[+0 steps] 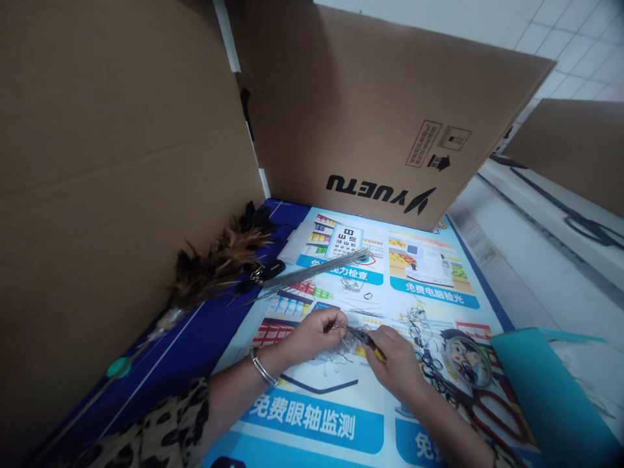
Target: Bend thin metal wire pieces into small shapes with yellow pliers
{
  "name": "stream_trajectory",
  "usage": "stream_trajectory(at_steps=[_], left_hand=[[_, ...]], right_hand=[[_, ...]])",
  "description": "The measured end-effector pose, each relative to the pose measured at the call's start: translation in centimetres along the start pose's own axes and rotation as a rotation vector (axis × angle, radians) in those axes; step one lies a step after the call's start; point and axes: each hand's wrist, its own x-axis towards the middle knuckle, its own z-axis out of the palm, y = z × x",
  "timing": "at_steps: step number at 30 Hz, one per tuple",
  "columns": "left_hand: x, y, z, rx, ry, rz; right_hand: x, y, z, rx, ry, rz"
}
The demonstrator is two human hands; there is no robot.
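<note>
Your right hand (397, 364) is clamped around the black metal pliers with yellow-and-black handles (370, 343), their nose pointing toward your left hand (325, 331). That left hand sits just left of the pliers' nose, thumb and fingers pinched together on a small piece of thin silver wire (336, 327); its exact shape is too small to tell. Below the pliers spreads a light-blue and white printed sheet (368, 396). Beyond them, to the left, lies a long bundle of straight silver wires (316, 269); farther left, a bunch of brown and black feathers (219, 260). Right of the pliers are loose curled wire bits (416, 320), a round roll of clear tape (486, 370) and red-handled scissors (517, 426).
</note>
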Motion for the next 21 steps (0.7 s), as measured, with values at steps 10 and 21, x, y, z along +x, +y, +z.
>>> stream_trajectory(at_steps=[10, 21], left_hand=[[-0.1, 0.2, 0.2, 0.029, 0.120, 0.069], [-0.4, 0.1, 0.2, 0.051, 0.138, 0.105]], right_hand=[[-0.1, 0.3, 0.7, 0.052, 0.067, 0.019], [-0.3, 0.6, 1.1, 0.056, 0.133, 0.007]])
